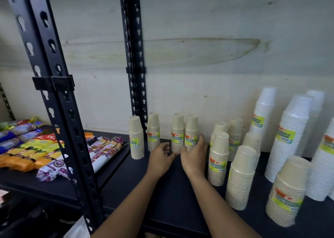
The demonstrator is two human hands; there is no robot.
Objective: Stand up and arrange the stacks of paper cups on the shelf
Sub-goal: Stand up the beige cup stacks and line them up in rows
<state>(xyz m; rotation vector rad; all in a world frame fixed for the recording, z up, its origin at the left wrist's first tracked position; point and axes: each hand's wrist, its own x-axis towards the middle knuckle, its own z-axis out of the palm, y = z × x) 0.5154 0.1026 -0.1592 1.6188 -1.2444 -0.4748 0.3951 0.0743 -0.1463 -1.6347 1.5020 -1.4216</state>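
On the dark shelf [171, 192], every stack of paper cups in sight already stands upright: small beige stacks [136, 138] along the back, taller white stacks [289, 156] at the right. What is left looks like squaring the rows. The left hand [160, 159] is loosely curled, holding nothing, just beside a back pair [191, 129]. The right hand [194, 158] touches that pair, thumb raised; I cannot tell if it grips. The cups are tapered paper with ribbed rims and glossy labels [286, 134].

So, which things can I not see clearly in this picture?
Head view only:
- Small print on the beige cup stacks: blurred.
- The rightmost white stack: cut off by the frame edge.
- Base of the fourth small stack from the left: behind the right hand.
- Names on the packets: blurred.
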